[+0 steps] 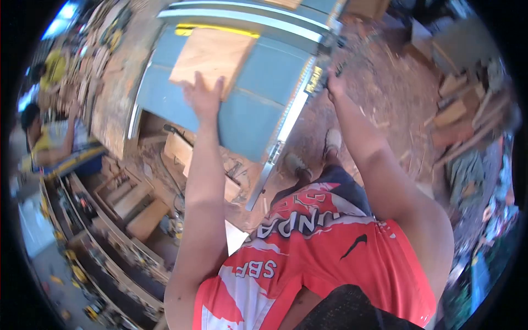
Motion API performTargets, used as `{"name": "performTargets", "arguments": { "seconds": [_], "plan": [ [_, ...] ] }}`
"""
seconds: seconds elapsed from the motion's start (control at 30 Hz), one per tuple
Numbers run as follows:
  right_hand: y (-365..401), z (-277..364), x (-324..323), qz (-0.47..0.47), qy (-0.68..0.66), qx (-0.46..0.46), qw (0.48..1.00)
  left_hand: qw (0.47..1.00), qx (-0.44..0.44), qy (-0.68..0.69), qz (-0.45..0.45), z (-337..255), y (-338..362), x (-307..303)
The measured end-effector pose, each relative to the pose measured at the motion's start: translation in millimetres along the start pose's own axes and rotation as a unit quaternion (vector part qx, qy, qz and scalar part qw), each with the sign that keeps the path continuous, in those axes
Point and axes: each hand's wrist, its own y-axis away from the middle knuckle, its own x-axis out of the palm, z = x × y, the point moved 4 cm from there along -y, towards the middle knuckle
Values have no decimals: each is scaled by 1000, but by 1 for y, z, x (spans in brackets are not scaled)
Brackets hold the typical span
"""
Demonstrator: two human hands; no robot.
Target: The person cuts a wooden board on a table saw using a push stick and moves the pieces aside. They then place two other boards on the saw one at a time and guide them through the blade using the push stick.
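Observation:
A flat wooden board [212,55] lies on the blue-grey top of a saw table [256,118], its far edge by a yellow strip [242,33]. My left hand [204,99] rests at the board's near edge, fingers spread and touching the wood. At the table's right side, my right hand [335,85] is closed by a dark fitting [329,47] at the end of the silver fence [247,19]. What its fingers hold is blurred and partly hidden. Along that side runs a metal rail [291,113] with a yellow label [314,80].
Two people in yellow [47,143] are at the left, one beside a bench. Wooden trays [110,220] with tools and wood pieces stand lower left. Scrap wood [456,110] is piled at the right. Wood chips and offcuts litter the floor [379,71] around my feet.

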Motion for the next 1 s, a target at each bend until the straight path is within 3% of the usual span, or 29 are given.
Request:
{"name": "performTargets", "arguments": {
  "seconds": [0.1, 0.2, 0.3, 0.37, 0.43, 0.5, 0.63, 0.7, 0.77, 0.8, 0.83, 0.87, 1.0],
  "plan": [
    [-18, -32, -10, -31, 37, 25, 999, 999, 25, -11, 23, 0, 0, 4],
    [-5, -10, -9, 23, -34, 26, 999, 999, -12, -14, 29, -3, -3, -3],
    [14, -19, -9, 48, 40, 38, 997, 998, -20, 1, 55, 8, -2, 3],
    [11, -40, -1, 21, 158, 45, 986, 999, -15, 4, 31, 14, -9, 12],
    [8, -77, 14, 51, 80, 36, 995, 999, -34, 3, 22, 0, -8, -1],
    [-12, -125, 20, 58, 150, 83, 983, 998, -46, 10, 30, -7, 2, 1],
    [-39, -181, 33, -16, 85, -37, 996, 998, -50, -6, 35, -7, -3, -1],
    [27, -85, 26, 10, -13, 35, 999, 998, -59, -13, 32, -8, -2, -2],
    [41, -44, 16, 18, 134, 118, 984, 997, -61, -6, 47, -12, -1, -5],
    [45, -40, 19, 26, 136, 112, 984, 997, -67, -7, 39, -12, -1, -7],
    [49, -31, 23, 53, -10, 4, 999, 997, -65, -3, 39, -12, -2, -7],
    [59, -26, 21, 76, -154, -100, 980, 997, -62, 0, 43, -12, 0, -7],
    [82, -101, 24, 62, -55, -30, 996, 997, -66, 5, 40, -11, -1, -7]
  ]
}}
